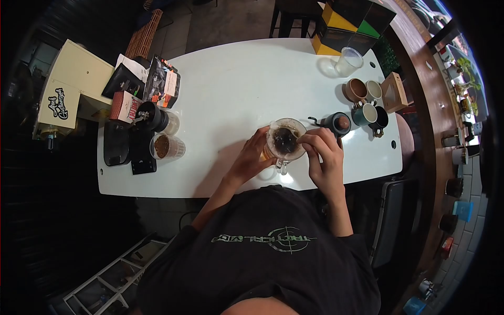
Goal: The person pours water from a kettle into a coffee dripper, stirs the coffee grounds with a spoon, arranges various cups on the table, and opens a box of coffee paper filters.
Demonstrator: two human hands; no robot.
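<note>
In front of my body stands a clear glass coffee dripper (301, 153) with a pale paper filter (271, 142) inside. Dark wet coffee (285, 140) fills the filter, with light bubbles on top. My left hand (253, 157) is wrapped against the dripper's left side, its thumb near the glass handle (282, 167). Amber colour shows through glass beside that palm. At the right rim, the fingers of my right hand (323, 152) are pinched together over the coffee's edge. Whatever is in that pinch is too small to tell.
A hand grinder (338, 124) lies right of the dripper, with several cups (364, 114) beyond it. Back right are a plastic cup (348, 62) and a patterned box (352, 29). On the left are a cup of brown grounds (167, 146), a black scale (143, 160) and a coffee bag (163, 81).
</note>
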